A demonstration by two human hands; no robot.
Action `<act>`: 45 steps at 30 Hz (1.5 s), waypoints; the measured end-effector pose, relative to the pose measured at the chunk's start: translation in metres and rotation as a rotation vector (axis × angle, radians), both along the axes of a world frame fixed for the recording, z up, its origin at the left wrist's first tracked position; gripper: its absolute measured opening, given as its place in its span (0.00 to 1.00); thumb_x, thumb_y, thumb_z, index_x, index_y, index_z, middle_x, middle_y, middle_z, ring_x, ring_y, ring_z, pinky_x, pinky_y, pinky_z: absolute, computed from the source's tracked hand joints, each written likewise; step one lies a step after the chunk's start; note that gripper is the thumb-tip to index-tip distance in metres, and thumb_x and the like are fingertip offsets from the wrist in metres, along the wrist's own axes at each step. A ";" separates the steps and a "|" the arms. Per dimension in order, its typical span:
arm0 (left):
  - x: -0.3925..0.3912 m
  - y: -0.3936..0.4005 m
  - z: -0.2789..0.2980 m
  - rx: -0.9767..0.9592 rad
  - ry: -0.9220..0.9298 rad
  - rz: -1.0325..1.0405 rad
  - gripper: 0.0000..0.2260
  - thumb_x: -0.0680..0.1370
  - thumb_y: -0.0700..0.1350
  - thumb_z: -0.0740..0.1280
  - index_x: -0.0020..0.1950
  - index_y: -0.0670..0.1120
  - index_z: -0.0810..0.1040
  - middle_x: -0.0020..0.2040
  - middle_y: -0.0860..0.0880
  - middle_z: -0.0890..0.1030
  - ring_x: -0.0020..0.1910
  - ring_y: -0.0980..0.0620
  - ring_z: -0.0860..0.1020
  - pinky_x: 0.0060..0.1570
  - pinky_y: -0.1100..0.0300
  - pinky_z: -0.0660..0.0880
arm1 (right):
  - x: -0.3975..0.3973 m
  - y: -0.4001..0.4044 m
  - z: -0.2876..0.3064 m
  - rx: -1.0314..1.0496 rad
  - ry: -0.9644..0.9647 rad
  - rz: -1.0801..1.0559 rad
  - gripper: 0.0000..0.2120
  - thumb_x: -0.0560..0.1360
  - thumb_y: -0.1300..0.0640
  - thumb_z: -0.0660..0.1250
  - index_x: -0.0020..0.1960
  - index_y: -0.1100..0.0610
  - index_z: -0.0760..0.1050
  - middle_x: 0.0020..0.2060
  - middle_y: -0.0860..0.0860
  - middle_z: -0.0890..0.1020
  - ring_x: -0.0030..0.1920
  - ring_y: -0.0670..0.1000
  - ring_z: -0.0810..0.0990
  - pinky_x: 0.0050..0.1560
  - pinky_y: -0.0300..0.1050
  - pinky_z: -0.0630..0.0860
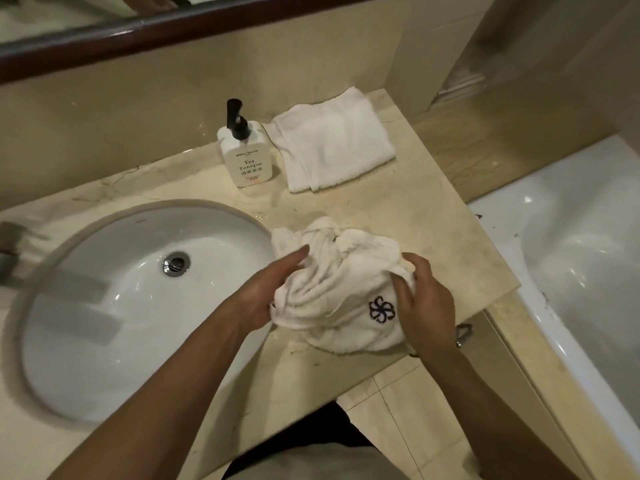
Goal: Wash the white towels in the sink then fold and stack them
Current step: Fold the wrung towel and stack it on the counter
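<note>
A crumpled white towel (332, 282) with a dark flower emblem lies bunched on the marble counter (433, 216), just right of the oval white sink (114, 306). My left hand (273, 289) holds the towel's left side, fingers laid along the folds and thumb hidden under the cloth. My right hand (424, 303) grips its right side, fingers curled into the fabric. A second white towel (332, 143) lies folded flat at the back of the counter.
A white soap pump bottle (246, 150) with a black nozzle stands left of the folded towel. The sink's drain (176, 263) is open and the basin looks empty. A white bathtub (581, 271) lies to the right, below the counter's edge. A mirror frame runs along the top.
</note>
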State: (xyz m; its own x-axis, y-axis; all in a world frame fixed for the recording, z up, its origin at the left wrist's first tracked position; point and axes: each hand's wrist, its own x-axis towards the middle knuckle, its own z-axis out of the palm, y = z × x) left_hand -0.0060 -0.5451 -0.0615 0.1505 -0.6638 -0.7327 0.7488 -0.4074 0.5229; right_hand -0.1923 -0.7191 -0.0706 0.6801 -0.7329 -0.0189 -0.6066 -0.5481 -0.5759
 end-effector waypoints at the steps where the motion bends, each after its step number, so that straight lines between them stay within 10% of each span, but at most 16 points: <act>1: 0.001 -0.003 -0.005 0.046 -0.072 -0.045 0.25 0.78 0.62 0.66 0.63 0.43 0.82 0.55 0.41 0.83 0.51 0.45 0.83 0.57 0.55 0.74 | 0.005 0.002 0.004 -0.022 -0.060 0.060 0.18 0.82 0.48 0.59 0.66 0.55 0.76 0.54 0.54 0.84 0.53 0.57 0.82 0.49 0.48 0.74; 6: 0.001 -0.013 -0.016 0.111 -0.497 0.168 0.11 0.71 0.49 0.72 0.34 0.45 0.76 0.34 0.47 0.75 0.37 0.48 0.73 0.40 0.57 0.69 | 0.028 0.011 0.006 0.230 -0.232 0.368 0.19 0.78 0.48 0.60 0.64 0.55 0.79 0.56 0.48 0.78 0.57 0.46 0.78 0.54 0.44 0.77; 10: 0.005 -0.015 -0.016 -0.094 -0.108 0.393 0.18 0.71 0.43 0.66 0.55 0.33 0.76 0.53 0.39 0.76 0.53 0.37 0.76 0.62 0.42 0.72 | 0.044 0.033 0.003 0.330 0.167 0.552 0.37 0.71 0.37 0.72 0.75 0.47 0.64 0.61 0.43 0.77 0.58 0.45 0.78 0.55 0.47 0.77; 14: 0.016 -0.019 -0.015 -0.118 0.075 0.333 0.18 0.79 0.48 0.61 0.53 0.36 0.84 0.50 0.39 0.83 0.52 0.41 0.82 0.61 0.50 0.76 | 0.057 0.044 -0.008 0.013 0.207 0.514 0.18 0.77 0.42 0.69 0.61 0.51 0.74 0.52 0.46 0.82 0.48 0.51 0.81 0.44 0.48 0.75; 16: 0.027 -0.020 -0.012 -0.073 0.048 0.261 0.25 0.77 0.54 0.68 0.65 0.36 0.78 0.60 0.37 0.81 0.60 0.39 0.79 0.67 0.46 0.72 | 0.051 0.038 -0.011 0.020 0.028 0.472 0.10 0.79 0.48 0.67 0.55 0.53 0.76 0.47 0.48 0.82 0.42 0.51 0.80 0.41 0.47 0.74; 20: 0.047 -0.029 -0.017 -0.001 -0.231 0.376 0.14 0.77 0.45 0.71 0.60 0.40 0.79 0.57 0.36 0.82 0.55 0.40 0.81 0.58 0.47 0.77 | 0.033 0.013 -0.008 0.098 -0.149 0.334 0.15 0.81 0.51 0.61 0.67 0.51 0.73 0.45 0.37 0.80 0.40 0.38 0.77 0.40 0.34 0.72; 28: 0.060 -0.038 -0.017 0.066 -0.530 0.370 0.12 0.71 0.48 0.78 0.45 0.45 0.77 0.44 0.44 0.82 0.45 0.46 0.80 0.45 0.54 0.74 | 0.035 0.041 -0.013 -0.246 0.212 0.786 0.33 0.65 0.27 0.64 0.61 0.47 0.77 0.47 0.50 0.75 0.38 0.48 0.72 0.31 0.39 0.61; 36: 0.061 -0.042 -0.023 0.127 -0.655 0.421 0.10 0.80 0.53 0.66 0.50 0.47 0.79 0.43 0.49 0.83 0.43 0.51 0.81 0.49 0.54 0.77 | 0.043 0.072 -0.042 -0.649 0.034 0.771 0.14 0.64 0.62 0.75 0.45 0.54 0.74 0.37 0.52 0.73 0.31 0.52 0.70 0.29 0.43 0.56; 45: 0.051 -0.012 -0.029 0.041 -0.617 0.399 0.11 0.83 0.51 0.62 0.55 0.52 0.84 0.56 0.48 0.85 0.56 0.47 0.82 0.53 0.53 0.77 | 0.027 0.042 -0.018 -0.298 0.001 0.766 0.06 0.73 0.61 0.71 0.43 0.58 0.73 0.33 0.52 0.76 0.23 0.52 0.72 0.19 0.45 0.68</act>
